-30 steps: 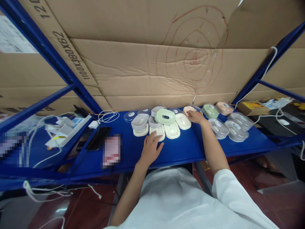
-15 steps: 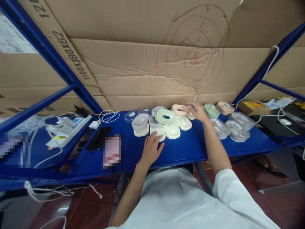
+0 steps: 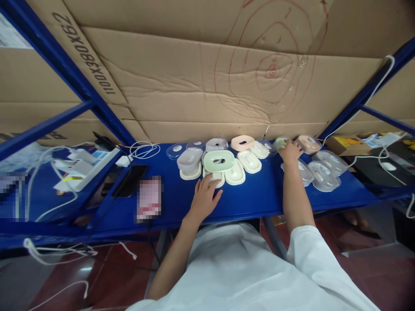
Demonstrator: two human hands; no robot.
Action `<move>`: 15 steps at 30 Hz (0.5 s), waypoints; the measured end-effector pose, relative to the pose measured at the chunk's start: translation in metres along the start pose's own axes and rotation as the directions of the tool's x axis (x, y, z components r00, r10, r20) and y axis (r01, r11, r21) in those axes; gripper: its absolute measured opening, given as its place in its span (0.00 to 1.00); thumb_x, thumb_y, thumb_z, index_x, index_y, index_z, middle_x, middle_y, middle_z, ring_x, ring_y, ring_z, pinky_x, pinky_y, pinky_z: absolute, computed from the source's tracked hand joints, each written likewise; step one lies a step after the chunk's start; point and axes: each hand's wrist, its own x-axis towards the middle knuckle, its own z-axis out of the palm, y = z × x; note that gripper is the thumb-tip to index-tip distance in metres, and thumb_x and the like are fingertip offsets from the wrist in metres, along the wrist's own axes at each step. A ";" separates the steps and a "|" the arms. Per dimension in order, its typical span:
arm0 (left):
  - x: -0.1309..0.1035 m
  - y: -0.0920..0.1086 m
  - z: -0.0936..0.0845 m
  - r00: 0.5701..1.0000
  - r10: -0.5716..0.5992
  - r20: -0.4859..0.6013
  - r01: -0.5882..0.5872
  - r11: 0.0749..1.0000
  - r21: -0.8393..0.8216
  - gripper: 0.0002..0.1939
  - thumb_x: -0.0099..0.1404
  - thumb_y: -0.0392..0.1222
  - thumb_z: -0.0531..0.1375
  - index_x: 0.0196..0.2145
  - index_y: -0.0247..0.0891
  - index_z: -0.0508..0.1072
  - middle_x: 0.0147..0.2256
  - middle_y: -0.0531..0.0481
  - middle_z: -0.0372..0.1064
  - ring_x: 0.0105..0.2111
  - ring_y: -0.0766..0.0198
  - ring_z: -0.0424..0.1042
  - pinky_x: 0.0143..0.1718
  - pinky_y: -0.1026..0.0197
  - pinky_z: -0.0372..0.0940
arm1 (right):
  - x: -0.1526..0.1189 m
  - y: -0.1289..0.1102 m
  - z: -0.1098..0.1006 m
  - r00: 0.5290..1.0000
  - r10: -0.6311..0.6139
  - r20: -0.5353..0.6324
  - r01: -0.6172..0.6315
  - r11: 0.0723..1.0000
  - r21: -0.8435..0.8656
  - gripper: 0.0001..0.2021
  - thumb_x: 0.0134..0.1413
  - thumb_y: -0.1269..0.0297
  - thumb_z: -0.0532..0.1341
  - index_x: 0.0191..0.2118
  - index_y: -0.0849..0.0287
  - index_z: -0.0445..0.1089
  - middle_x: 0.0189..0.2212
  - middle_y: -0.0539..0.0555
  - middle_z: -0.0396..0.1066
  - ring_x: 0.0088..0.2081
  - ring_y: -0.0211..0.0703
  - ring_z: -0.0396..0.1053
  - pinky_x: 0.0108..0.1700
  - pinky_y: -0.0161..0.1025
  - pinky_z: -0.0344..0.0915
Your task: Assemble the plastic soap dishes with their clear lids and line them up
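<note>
My right hand (image 3: 291, 152) reaches to the back right of the blue table, its fingers curled over a green soap box (image 3: 279, 143) and hiding much of it. My left hand (image 3: 204, 196) rests with fingers apart at the front edge of a cream tray (image 3: 220, 182). Just beyond it, a green oval ring with a slot (image 3: 210, 162) lies on top of other pieces. More cream trays (image 3: 235, 173) lie beside it, with a grey soap box body (image 3: 189, 160) on the left. A peach slotted piece (image 3: 242, 143) and a clear lid (image 3: 267, 147) are at the back.
Right of my right hand stand a peach box (image 3: 308, 145) and several clear-lidded grey boxes (image 3: 324, 176). On the left lie a blurred pink item (image 3: 149, 198), a dark phone (image 3: 131, 181) and a coiled white cable (image 3: 144, 150). Cardboard (image 3: 175, 77) backs the table.
My right hand has moved right, from the clear lid beside the peach piece to the green soap box, which has shifted slightly left. My left hand stays at the cream tray. The view has tilted slightly.
</note>
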 end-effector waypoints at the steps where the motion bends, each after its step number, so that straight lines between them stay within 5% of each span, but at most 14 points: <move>1: 0.000 0.000 0.000 1.000 0.003 -0.005 -0.003 1.000 0.002 0.19 0.77 0.46 0.57 0.62 0.43 0.73 0.68 0.34 0.63 0.69 0.44 0.64 0.70 0.34 0.59 | 0.001 0.002 -0.002 1.000 0.024 0.000 -0.024 1.000 0.015 0.25 0.67 0.61 0.57 0.66 0.63 0.67 0.57 0.74 0.70 0.57 0.68 0.69 0.55 0.63 0.66; 4: 0.000 0.001 -0.001 1.000 0.008 -0.014 -0.008 1.000 0.002 0.19 0.77 0.46 0.57 0.62 0.43 0.73 0.68 0.35 0.63 0.69 0.44 0.64 0.70 0.35 0.59 | 0.004 0.006 -0.010 0.996 0.090 -0.024 -0.089 0.994 0.066 0.24 0.71 0.61 0.52 0.67 0.63 0.65 0.54 0.71 0.72 0.54 0.62 0.70 0.54 0.57 0.66; 8: 0.000 0.002 -0.002 1.000 0.002 -0.010 -0.002 1.000 0.001 0.20 0.77 0.45 0.57 0.62 0.42 0.73 0.68 0.34 0.63 0.69 0.44 0.64 0.70 0.35 0.59 | 0.002 0.001 -0.014 0.996 0.051 -0.067 -0.045 0.996 0.076 0.23 0.70 0.66 0.49 0.65 0.60 0.69 0.62 0.69 0.66 0.63 0.62 0.62 0.63 0.59 0.58; 15: 0.000 0.002 -0.001 1.000 -0.002 -0.003 0.002 1.000 0.006 0.19 0.78 0.46 0.56 0.62 0.41 0.73 0.68 0.33 0.63 0.69 0.42 0.64 0.70 0.34 0.59 | -0.004 -0.008 0.004 0.989 0.020 0.149 -0.025 0.999 0.033 0.28 0.70 0.50 0.53 0.59 0.68 0.76 0.67 0.77 0.61 0.67 0.75 0.57 0.65 0.71 0.53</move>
